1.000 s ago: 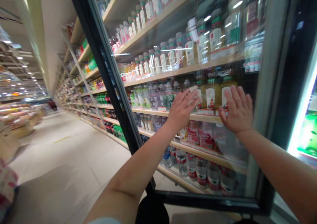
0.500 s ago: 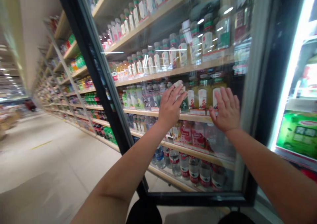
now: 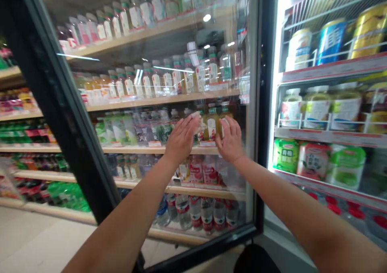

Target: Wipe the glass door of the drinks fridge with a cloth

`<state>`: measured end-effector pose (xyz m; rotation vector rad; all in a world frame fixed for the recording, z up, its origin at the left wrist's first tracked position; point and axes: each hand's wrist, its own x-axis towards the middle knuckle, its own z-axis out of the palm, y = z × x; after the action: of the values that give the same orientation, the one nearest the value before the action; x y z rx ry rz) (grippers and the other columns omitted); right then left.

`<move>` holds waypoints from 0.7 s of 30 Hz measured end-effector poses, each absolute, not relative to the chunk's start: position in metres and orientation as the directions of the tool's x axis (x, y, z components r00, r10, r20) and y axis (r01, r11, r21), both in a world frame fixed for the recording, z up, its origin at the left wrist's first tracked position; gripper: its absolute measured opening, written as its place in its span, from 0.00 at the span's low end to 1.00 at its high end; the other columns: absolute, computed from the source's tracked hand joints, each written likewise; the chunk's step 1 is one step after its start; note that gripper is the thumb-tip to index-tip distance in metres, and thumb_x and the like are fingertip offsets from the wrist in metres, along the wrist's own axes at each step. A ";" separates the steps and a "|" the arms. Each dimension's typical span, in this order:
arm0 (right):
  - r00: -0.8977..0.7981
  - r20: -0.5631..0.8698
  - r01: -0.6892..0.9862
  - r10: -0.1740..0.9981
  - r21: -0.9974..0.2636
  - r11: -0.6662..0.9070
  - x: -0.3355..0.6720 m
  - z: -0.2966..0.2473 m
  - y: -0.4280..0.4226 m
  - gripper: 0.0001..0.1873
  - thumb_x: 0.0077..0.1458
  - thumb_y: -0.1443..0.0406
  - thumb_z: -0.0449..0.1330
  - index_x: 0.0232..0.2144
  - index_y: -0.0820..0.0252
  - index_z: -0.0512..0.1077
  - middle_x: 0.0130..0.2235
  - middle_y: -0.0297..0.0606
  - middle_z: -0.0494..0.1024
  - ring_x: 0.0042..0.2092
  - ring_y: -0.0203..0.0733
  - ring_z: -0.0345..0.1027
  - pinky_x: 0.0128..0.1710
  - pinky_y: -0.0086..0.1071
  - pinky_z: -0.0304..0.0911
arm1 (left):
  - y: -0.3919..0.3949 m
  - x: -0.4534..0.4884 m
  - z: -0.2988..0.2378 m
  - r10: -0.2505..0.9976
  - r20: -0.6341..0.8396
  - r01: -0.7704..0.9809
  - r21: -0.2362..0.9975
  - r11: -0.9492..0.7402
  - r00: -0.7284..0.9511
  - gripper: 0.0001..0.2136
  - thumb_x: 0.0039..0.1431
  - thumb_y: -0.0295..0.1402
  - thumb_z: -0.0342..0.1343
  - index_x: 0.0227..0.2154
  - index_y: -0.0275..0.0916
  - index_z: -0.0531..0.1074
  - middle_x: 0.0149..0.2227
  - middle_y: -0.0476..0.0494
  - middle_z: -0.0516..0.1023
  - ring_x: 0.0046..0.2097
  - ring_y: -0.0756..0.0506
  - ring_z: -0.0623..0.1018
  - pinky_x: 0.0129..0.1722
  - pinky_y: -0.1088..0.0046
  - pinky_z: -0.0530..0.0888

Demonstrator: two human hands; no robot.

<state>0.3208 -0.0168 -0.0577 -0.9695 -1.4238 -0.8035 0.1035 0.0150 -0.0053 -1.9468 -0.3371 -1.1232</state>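
Observation:
A glass door (image 3: 262, 104) with a dark frame stands swung open in front of me, and drink bottles show through its pane. My left hand (image 3: 179, 141) is on the pane, its fingers pressing a crumpled white cloth or tissue (image 3: 199, 122) to the glass; the palm side is hidden. To its right, my right hand (image 3: 230, 141) lies against the same pane without any visible object, fingers stretched and slightly bent, thumb apart.
On the right is the lit cooler with wire-fronted shelves (image 3: 329, 134) of cans, bottles and green pouches (image 3: 346, 166). Wooden shelves (image 3: 145, 104) of bottles lie behind the glass. More green bottles (image 3: 68, 194) stand at left, above the pale floor (image 3: 36, 240).
The view has turned right, so more of the cooler shows and the aisle has left the frame. Both hands stay on the glass, now closer together; the cloth remains under my left hand.

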 end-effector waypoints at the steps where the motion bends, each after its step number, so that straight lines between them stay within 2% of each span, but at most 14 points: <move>1: -0.020 0.994 0.889 0.111 -0.033 0.456 0.309 -0.051 -0.021 0.30 0.65 0.64 0.53 0.67 0.61 0.61 0.67 0.53 0.64 0.69 0.59 0.56 0.69 0.57 0.55 | 0.017 0.104 -0.006 -0.178 0.812 0.583 -0.533 -0.613 0.556 0.36 0.70 0.21 0.44 0.75 0.38 0.36 0.70 0.34 0.61 0.73 0.44 0.57 0.73 0.59 0.58; 4: -0.216 0.969 0.806 0.124 0.105 0.583 0.272 -0.035 -0.028 0.29 0.64 0.67 0.53 0.67 0.63 0.63 0.65 0.53 0.67 0.66 0.56 0.61 0.67 0.52 0.60 | 0.015 0.100 -0.005 -0.166 0.805 0.589 -0.541 -0.600 0.570 0.39 0.69 0.21 0.44 0.75 0.37 0.28 0.74 0.29 0.51 0.74 0.42 0.54 0.71 0.58 0.62; 6: -0.237 0.961 0.776 0.140 0.100 0.622 0.254 -0.033 -0.029 0.28 0.63 0.68 0.54 0.65 0.64 0.65 0.63 0.54 0.68 0.65 0.56 0.62 0.67 0.51 0.61 | 0.007 0.088 -0.006 -0.122 0.801 0.608 -0.534 -0.588 0.586 0.38 0.69 0.24 0.46 0.75 0.34 0.30 0.74 0.27 0.48 0.75 0.40 0.52 0.71 0.57 0.62; 8: -0.187 0.971 0.787 0.151 0.056 0.614 0.245 -0.036 -0.029 0.26 0.62 0.68 0.55 0.62 0.63 0.68 0.62 0.54 0.69 0.63 0.57 0.63 0.66 0.52 0.62 | -0.005 0.064 -0.011 -0.052 0.804 0.648 -0.514 -0.562 0.593 0.38 0.71 0.30 0.50 0.75 0.33 0.36 0.74 0.28 0.50 0.75 0.37 0.52 0.72 0.54 0.58; 10: -0.169 0.975 0.795 0.142 0.050 0.605 0.244 -0.040 -0.029 0.21 0.63 0.65 0.57 0.58 0.62 0.71 0.61 0.54 0.70 0.62 0.58 0.65 0.65 0.55 0.64 | -0.015 0.031 -0.023 0.044 0.818 0.726 -0.481 -0.491 0.573 0.37 0.71 0.35 0.53 0.75 0.36 0.42 0.73 0.32 0.54 0.74 0.36 0.53 0.74 0.50 0.50; 12: -0.193 0.972 0.791 0.137 0.072 0.607 0.246 -0.040 -0.028 0.17 0.62 0.63 0.60 0.52 0.61 0.73 0.61 0.54 0.70 0.62 0.60 0.64 0.64 0.56 0.64 | -0.021 -0.003 -0.037 0.122 0.843 0.808 -0.446 -0.386 0.523 0.34 0.72 0.36 0.53 0.75 0.42 0.45 0.72 0.36 0.57 0.74 0.36 0.54 0.75 0.49 0.45; 14: -0.216 0.967 0.785 0.133 0.091 0.613 0.246 -0.036 -0.027 0.14 0.61 0.64 0.60 0.49 0.61 0.74 0.63 0.54 0.67 0.64 0.60 0.62 0.65 0.57 0.63 | -0.020 -0.029 -0.051 0.148 0.861 0.849 -0.426 -0.314 0.487 0.33 0.73 0.36 0.53 0.75 0.45 0.47 0.71 0.39 0.59 0.74 0.36 0.55 0.75 0.47 0.44; 16: -0.208 0.971 0.784 0.115 0.095 0.613 0.241 -0.036 -0.024 0.15 0.62 0.67 0.58 0.51 0.60 0.73 0.67 0.53 0.64 0.67 0.58 0.58 0.68 0.58 0.59 | -0.017 -0.043 -0.060 0.158 0.869 0.863 -0.413 -0.290 0.469 0.33 0.72 0.36 0.54 0.75 0.47 0.47 0.71 0.39 0.59 0.74 0.35 0.56 0.74 0.45 0.44; 18: -0.207 0.975 0.783 0.085 0.113 0.611 0.231 -0.043 -0.022 0.21 0.61 0.71 0.53 0.55 0.61 0.70 0.69 0.52 0.62 0.71 0.55 0.53 0.70 0.58 0.56 | -0.014 -0.046 -0.063 0.171 0.872 0.867 -0.399 -0.297 0.460 0.33 0.71 0.36 0.54 0.74 0.47 0.49 0.71 0.39 0.59 0.73 0.34 0.56 0.74 0.44 0.44; 20: -0.317 0.946 0.750 0.062 0.210 0.628 0.221 -0.056 -0.021 0.24 0.60 0.73 0.52 0.58 0.60 0.70 0.67 0.50 0.65 0.72 0.51 0.52 0.69 0.55 0.57 | -0.012 -0.044 -0.063 0.178 0.870 0.864 -0.393 -0.314 0.460 0.33 0.71 0.35 0.54 0.74 0.46 0.50 0.71 0.38 0.59 0.74 0.34 0.55 0.74 0.43 0.44; 21: -0.402 0.914 0.715 0.055 0.276 0.643 0.217 -0.061 -0.021 0.25 0.59 0.73 0.53 0.57 0.59 0.71 0.65 0.48 0.69 0.70 0.49 0.56 0.69 0.52 0.59 | -0.011 -0.043 -0.063 0.178 0.868 0.862 -0.394 -0.319 0.463 0.32 0.71 0.35 0.54 0.74 0.45 0.51 0.71 0.38 0.59 0.74 0.34 0.55 0.74 0.44 0.44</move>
<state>0.2166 -0.0208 -0.0612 -0.6120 -1.8626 -0.8272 -0.0427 -0.0109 -0.0625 -1.7769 -0.8876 -0.9174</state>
